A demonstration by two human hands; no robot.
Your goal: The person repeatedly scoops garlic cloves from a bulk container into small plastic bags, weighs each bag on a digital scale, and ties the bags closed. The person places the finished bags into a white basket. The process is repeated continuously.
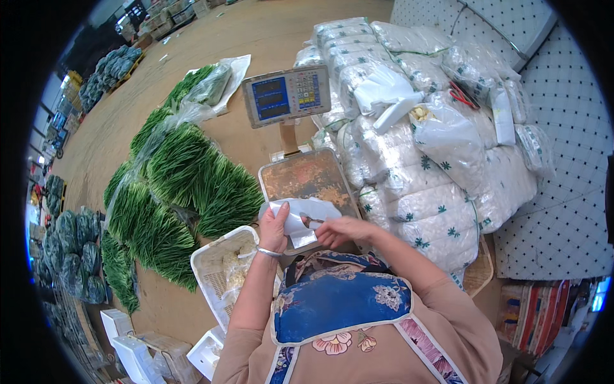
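White plastic bags, flat and loosely folded, are held in front of my body over the platform of a bench scale. My left hand grips their left side, thumb on top. On the right, my right hand has its fingers curled at the edge of the same plastic; the fingertips are partly hidden. A small dark gap shows in the plastic between the hands. Behind the worn, rusty platform rises the scale's display panel with its keypad.
Green leafy bundles lie at left, partly under clear film. A white plastic crate with bagged pale contents stands by my left arm. At right are stacked, filled plastic bags, an open bag of peeled garlic and red-handled pliers or cutters.
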